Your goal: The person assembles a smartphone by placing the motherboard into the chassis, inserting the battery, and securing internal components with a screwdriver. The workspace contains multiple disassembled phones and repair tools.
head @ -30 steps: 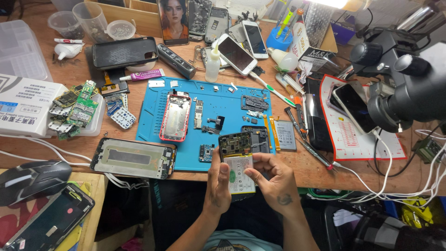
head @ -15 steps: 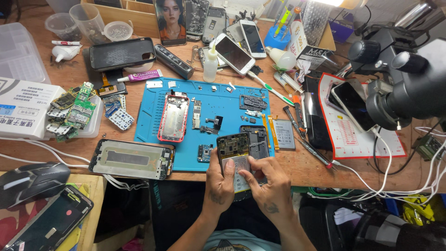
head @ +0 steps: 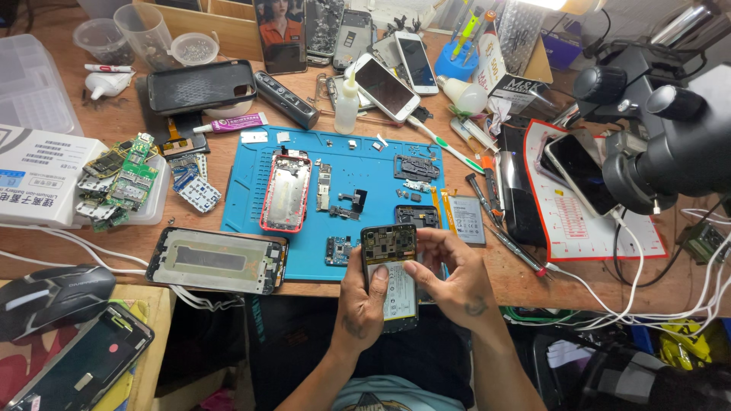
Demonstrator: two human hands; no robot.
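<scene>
From the head camera, the left hand (head: 362,301) is gripping an opened smartphone (head: 390,274) with its back cover off, fingers wrapped around its left edge, holding it upright just over the near edge of the blue repair mat (head: 304,156). The right hand (head: 453,278) is closing on the phone's right side, its thumb pressing on the pale battery. A red phone frame (head: 285,190) is lying on the mat, a detached screen panel (head: 217,260) is resting beside it, and a microscope (head: 662,144) is standing at the right.
</scene>
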